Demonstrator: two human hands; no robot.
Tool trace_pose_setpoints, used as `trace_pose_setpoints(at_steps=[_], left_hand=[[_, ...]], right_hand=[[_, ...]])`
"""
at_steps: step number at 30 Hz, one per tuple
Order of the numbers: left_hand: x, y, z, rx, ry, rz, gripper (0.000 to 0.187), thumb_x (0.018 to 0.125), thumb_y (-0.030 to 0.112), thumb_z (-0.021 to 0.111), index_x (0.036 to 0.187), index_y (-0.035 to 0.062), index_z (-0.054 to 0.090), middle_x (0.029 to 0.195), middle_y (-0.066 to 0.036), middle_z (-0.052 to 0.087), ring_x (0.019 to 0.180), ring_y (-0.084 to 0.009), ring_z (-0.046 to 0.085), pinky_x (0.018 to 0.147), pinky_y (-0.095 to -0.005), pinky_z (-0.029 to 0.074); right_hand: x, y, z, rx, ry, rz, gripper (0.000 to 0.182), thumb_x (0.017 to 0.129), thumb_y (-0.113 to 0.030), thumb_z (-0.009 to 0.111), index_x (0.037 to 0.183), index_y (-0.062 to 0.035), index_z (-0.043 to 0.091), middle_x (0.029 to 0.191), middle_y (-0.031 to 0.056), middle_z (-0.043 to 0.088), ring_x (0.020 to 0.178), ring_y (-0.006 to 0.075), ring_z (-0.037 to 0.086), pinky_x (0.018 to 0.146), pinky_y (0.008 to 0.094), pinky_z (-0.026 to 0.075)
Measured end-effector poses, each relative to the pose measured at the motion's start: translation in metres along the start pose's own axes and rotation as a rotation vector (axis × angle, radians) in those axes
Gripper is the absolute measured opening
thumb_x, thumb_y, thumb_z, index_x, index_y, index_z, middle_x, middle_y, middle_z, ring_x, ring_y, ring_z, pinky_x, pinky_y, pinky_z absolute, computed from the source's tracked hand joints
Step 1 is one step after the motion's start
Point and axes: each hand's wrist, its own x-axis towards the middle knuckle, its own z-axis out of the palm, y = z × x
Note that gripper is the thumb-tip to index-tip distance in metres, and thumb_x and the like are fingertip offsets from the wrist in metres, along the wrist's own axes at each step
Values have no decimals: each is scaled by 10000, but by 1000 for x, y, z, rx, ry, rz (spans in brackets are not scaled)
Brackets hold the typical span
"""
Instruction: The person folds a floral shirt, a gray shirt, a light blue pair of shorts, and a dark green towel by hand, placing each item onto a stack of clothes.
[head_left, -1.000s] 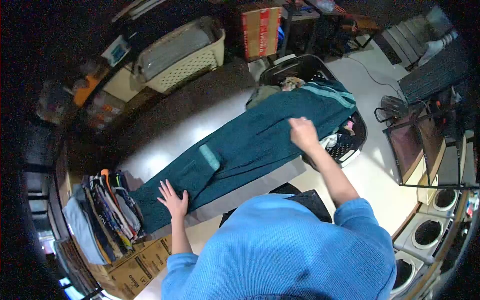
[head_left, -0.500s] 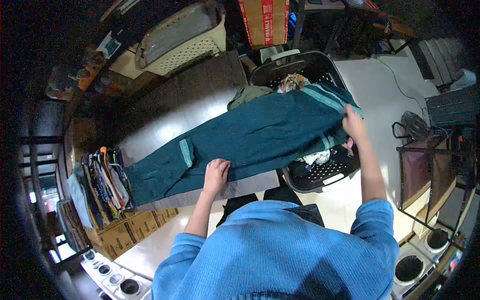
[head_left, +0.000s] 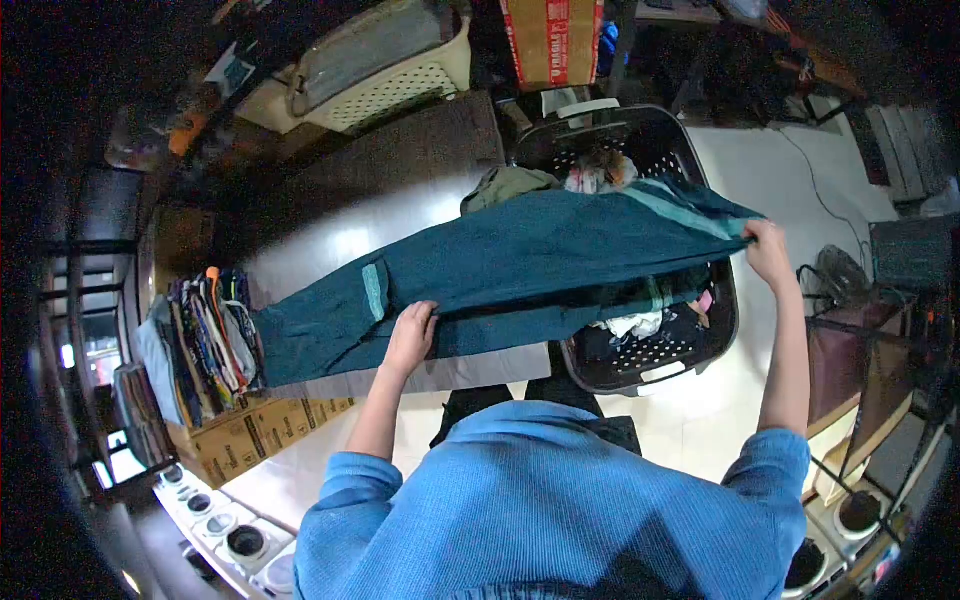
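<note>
A long dark teal garment point(head_left: 520, 250) with pale green trim lies stretched across the table. Its right end hangs over a black laundry basket point(head_left: 720, 340). My right hand point(head_left: 768, 255) grips the trimmed edge at that end and holds it taut, past the basket's right side. Near the garment's front edge, left of the middle, my left hand point(head_left: 410, 335) has its fingers closed together on the cloth. Below the pulled layer, a lower layer of the garment with its own trim shows over the basket. An olive cloth point(head_left: 508, 188) lies behind the garment.
The dark table point(head_left: 420, 150) extends behind the garment. Folded clothes point(head_left: 205, 340) stand in a row at its left end, above a cardboard box point(head_left: 260, 435). A cream basket point(head_left: 400, 95) is at the back. White and patterned clothes point(head_left: 600, 172) fill the black basket.
My right hand has pulled the garment's trimmed edge to the right, drawing the upper layer taut. My left hand has shifted slightly left along the front edge.
</note>
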Motion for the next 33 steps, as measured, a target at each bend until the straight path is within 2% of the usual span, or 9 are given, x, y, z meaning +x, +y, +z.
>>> trace_pose_setpoints(at_steps=[7, 10, 12, 15, 16, 18, 21, 29, 33], left_hand=[[5, -15, -7, 104, 15, -129, 171, 978, 120, 491, 919, -33, 540, 929, -221, 559, 905, -421, 554, 807, -492, 452], [17, -19, -6, 187, 72, -187, 223, 984, 190, 515, 896, -13, 548, 908, -203, 557, 892, -411, 548, 790, -493, 446], [23, -20, 1, 267, 124, -215, 222, 966, 228, 559, 904, 14, 569, 908, -170, 566, 893, -387, 555, 777, -488, 448], [36, 8, 8, 294, 333, -68, 272, 908, 226, 631, 1099, 36, 593, 1097, -139, 614, 1022, -330, 580, 871, -450, 448], [37, 21, 9, 235, 270, -45, 333, 896, 236, 645, 1153, 35, 580, 1153, -143, 609, 1070, -325, 574, 917, -446, 435], [39, 42, 16, 163, 135, 44, 497, 874, 272, 669, 1290, 34, 536, 1289, -146, 579, 1230, -319, 522, 1050, -443, 375], [34, 48, 41, 222, -11, -1, 618, 926, 280, 609, 1475, 112, 383, 1527, -112, 374, 1435, -287, 315, 1167, -515, 222], [28, 30, 36, 242, -115, 36, 633, 933, 191, 583, 1514, 175, 334, 1584, -57, 295, 1468, -307, 242, 1176, -577, 161], [19, 24, 16, 271, -135, 101, 635, 923, 168, 589, 1508, 160, 344, 1581, -52, 304, 1466, -295, 254, 1181, -556, 172]], right_hand=[[104, -4, -19, 187, -646, 388, 163, 660, 39, 506, 786, 9, 604, 822, 183, 658, 880, 354, 647, 801, 397, 492], [132, -27, 18, -244, -277, 245, 257, 673, 25, 566, 903, -58, 646, 977, 139, 687, 1023, 288, 638, 971, 498, 430], [135, -39, 42, -478, -290, 56, 303, 685, -1, 605, 978, -71, 640, 1068, 123, 668, 1072, 285, 616, 1044, 529, 364], [123, -80, 74, -399, -205, -181, 334, 692, -50, 662, 1024, -78, 634, 1180, 111, 622, 1140, 271, 577, 1115, 582, 275], [105, -100, 76, -467, -164, -318, 368, 678, -69, 680, 1043, -75, 638, 1114, 109, 625, 1151, 288, 560, 1130, 581, 263], [79, -140, 71, -480, -507, -230, 533, 641, -136, 728, 1156, -82, 604, 1278, 113, 577, 1233, 315, 504, 1155, 594, 215], [44, -109, 117, -496, -444, -351, 721, 700, -171, 696, 1385, -94, 485, 1474, 133, 437, 1400, 339, 357, 1183, 609, 121], [60, -49, 105, -310, -214, -230, 523, 714, -65, 586, 1236, -45, 605, 1358, 113, 564, 1347, 265, 442, 1198, 529, 157], [59, -27, 64, -161, -103, -274, 395, 651, 18, 603, 1041, -27, 646, 1172, 144, 647, 1182, 298, 568, 1142, 475, 312]])
